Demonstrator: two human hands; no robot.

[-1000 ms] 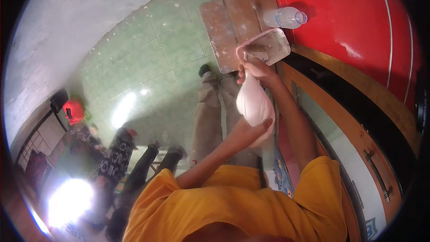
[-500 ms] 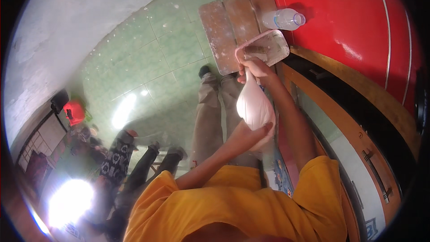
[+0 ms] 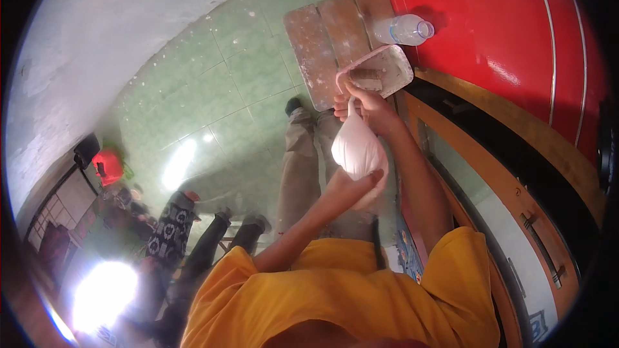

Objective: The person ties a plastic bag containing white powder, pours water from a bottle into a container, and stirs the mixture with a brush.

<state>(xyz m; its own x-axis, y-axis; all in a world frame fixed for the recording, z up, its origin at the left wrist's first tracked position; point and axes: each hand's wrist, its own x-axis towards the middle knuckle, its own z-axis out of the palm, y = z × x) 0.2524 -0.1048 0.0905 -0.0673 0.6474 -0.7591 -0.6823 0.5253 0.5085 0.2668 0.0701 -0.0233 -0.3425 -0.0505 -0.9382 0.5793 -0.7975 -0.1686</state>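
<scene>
White, creased, teardrop-shaped bag (image 3: 356,147) tapers into the right hand (image 3: 373,108).

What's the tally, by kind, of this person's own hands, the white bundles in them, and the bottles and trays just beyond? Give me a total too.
Own hands, left hand and right hand: 2
White bundle: 1
Clear bottle: 1
Pinkish-white tray: 1
Total: 5

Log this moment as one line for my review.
left hand: holding bag by wide end | right hand: gripping bag's neck | nearby: tray, bottle beyond it
</scene>
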